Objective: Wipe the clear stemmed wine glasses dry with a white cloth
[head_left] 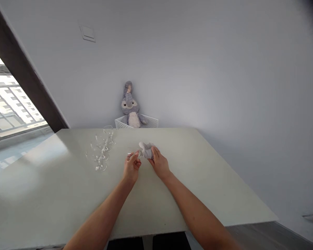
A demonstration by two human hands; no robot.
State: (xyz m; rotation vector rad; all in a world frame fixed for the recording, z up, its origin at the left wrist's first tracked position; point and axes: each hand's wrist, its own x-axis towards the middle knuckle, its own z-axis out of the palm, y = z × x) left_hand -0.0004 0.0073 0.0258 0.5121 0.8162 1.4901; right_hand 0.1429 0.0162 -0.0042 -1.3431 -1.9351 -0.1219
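Observation:
My left hand is closed around a small clear stemmed glass, which appears tilted on its side above the table. Most of that glass is hidden behind the fingers. Wrapped over a light grey cloth, my right hand holds it bunched up close beside the glass, to the right. Whether cloth and glass touch is hard to tell. To the left of my hands, several clear stemmed glasses stand upright in a row running away from me.
Everything rests on a pale table set against a plain wall. Beyond its far edge, a grey plush rabbit sits in a white perforated basket. A window with railings lies to the left, and a light switch is on the wall.

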